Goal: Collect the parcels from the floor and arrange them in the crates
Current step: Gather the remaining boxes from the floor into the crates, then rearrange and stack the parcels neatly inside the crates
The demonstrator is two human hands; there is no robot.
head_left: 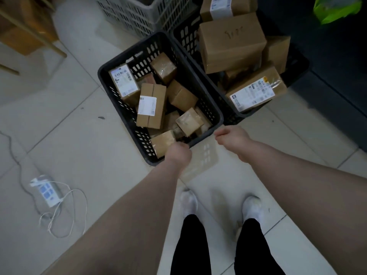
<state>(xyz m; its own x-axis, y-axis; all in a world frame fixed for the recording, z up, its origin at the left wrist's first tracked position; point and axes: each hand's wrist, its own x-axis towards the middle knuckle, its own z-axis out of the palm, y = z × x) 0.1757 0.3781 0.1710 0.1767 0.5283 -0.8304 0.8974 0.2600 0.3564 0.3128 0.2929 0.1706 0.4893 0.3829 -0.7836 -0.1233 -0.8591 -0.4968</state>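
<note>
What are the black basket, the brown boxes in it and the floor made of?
The black basket looks like matte moulded plastic: rows of slots pierce its walls. The brown boxes look like dull cardboard, with folded flaps, shiny tape and white paper labels. The floor seems tiled, probably ceramic: pale squares, thin joint lines, slight sheen.

Open floor (83,135) left of the black crate (111,92); a second piled crate (294,70) blocks its right, grey crate (127,14) behind.
</note>
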